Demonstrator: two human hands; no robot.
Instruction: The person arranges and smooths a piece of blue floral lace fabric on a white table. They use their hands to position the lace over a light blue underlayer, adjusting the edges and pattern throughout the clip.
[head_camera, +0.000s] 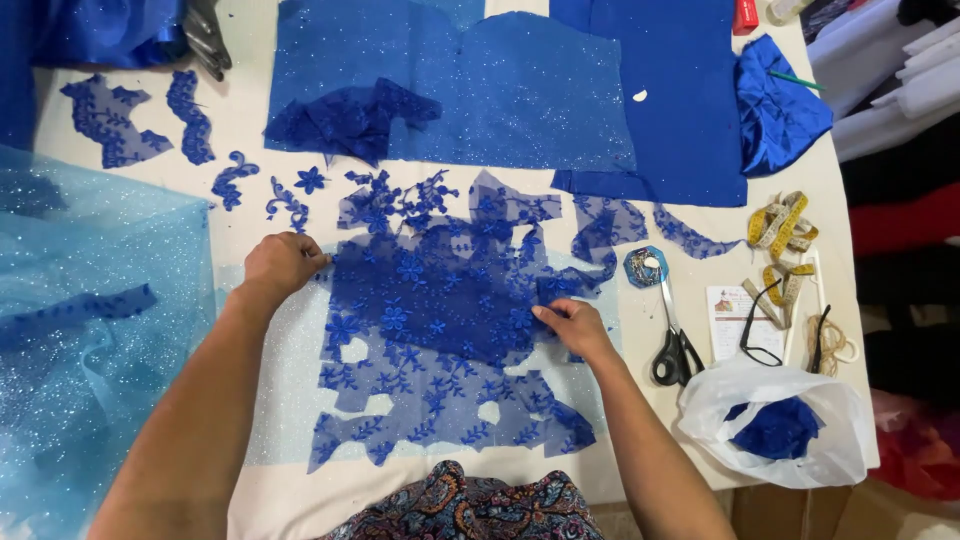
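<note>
Both hands, L (280, 264) & R (572, 325), press blue lace (430, 300) flat on table (240, 120).

A pale table (240, 120) carries blue sewing work. Blue lace (430, 320) lies spread at the middle, with small lace motifs (130, 120) up left. Glittery blue fabric (500, 90) covers the far side; light tulle (90, 300) lies at left. At right lie scissors (675, 345), a tape measure (782, 228), glasses (765, 325), a card (728, 315) and a white bag (780, 420).
</note>
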